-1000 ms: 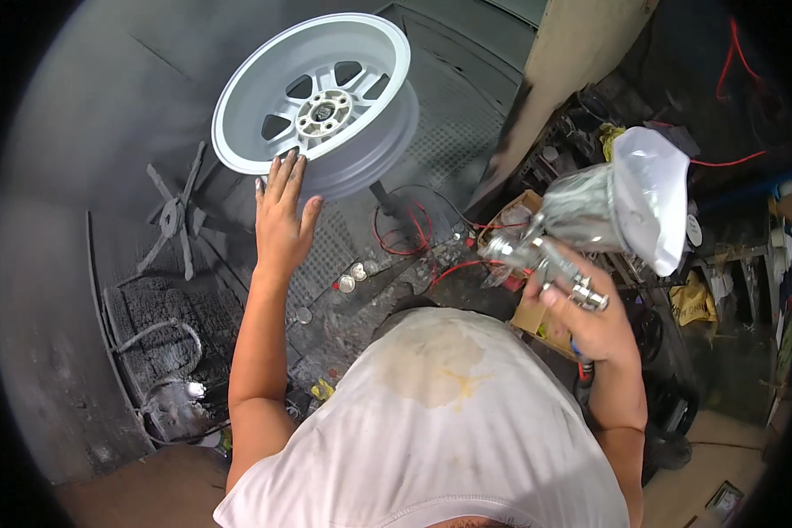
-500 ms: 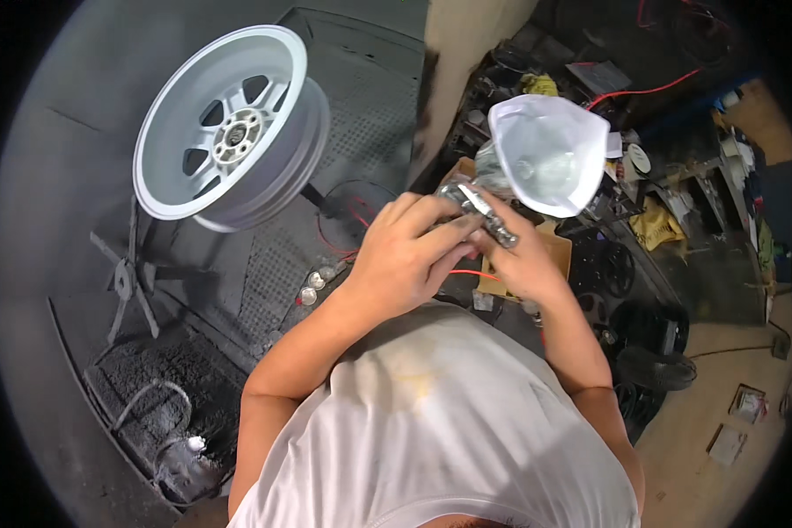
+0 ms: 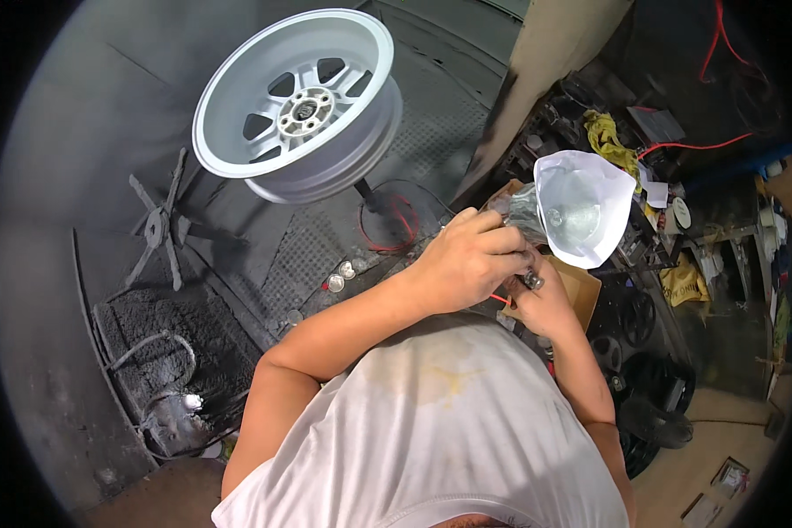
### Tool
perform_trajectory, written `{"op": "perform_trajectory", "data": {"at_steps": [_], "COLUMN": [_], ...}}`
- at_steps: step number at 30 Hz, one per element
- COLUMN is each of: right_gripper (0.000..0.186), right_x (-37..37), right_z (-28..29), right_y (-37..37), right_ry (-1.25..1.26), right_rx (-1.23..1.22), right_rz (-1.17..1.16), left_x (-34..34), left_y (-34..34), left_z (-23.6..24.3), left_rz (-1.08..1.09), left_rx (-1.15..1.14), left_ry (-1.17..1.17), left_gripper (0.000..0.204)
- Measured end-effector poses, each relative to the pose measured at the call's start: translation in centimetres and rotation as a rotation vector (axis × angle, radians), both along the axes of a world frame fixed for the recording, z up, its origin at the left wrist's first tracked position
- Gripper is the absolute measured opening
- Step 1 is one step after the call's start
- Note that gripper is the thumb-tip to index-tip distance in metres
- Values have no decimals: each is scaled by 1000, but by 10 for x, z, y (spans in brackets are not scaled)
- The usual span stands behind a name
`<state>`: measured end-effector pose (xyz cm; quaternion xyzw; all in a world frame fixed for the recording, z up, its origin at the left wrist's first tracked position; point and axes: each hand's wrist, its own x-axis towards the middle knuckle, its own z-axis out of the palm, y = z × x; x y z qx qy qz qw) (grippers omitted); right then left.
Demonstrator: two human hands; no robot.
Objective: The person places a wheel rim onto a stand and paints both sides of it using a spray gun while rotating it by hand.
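I hold a metal spray gun [image 3: 531, 278] at right of centre, just beyond my shirt. Its cup, lined with a white paper funnel [image 3: 581, 207], has a greyish, translucent look inside. My left hand [image 3: 473, 260] is curled over the gun body, fingertips on its metal fittings. My right hand [image 3: 541, 308] grips the gun from below, partly hidden by the left. Up and to the left, a pale silver alloy wheel [image 3: 304, 114] is held tilted on a dark stand.
A star-shaped stand [image 3: 157, 224] and a caked dark mat [image 3: 141, 343] lie left. A cardboard box [image 3: 572, 277], yellow cloths [image 3: 685, 282], red hoses [image 3: 695, 143] and cluttered shelves fill the right. Small tins [image 3: 336, 283] sit on the floor beside the grey panel [image 3: 497, 132].
My left hand left the wheel's rim and came right onto the spray gun, where it stays. The gun and my right hand moved inward; the view has shifted slightly.
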<state>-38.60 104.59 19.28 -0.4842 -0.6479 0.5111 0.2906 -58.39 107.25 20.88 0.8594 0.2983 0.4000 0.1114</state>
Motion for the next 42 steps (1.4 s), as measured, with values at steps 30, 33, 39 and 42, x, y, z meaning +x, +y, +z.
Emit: {"op": "perform_trajectory", "data": {"at_steps": [30,33,39,42], "right_gripper": [62,57,53,53], "right_x": [6,-1,-7,1], "right_z": [77,80,66,65], "right_y": [24,15,33,46], "right_ry": [142,235,112,79], "right_rx": [-195,-328,-163,-177], "right_rz": [85,224,69,-50], "left_x": [-203,-209,-229,-248], "left_y": [-6,-8,-13,-15], "left_z": [-29,-30,-27,-30], "left_rz": [889,872,834,811], "left_rx": [-74,-86,-100,-95], "left_ry": [242,199,152,146], "left_gripper": [70,67,70,69]}}
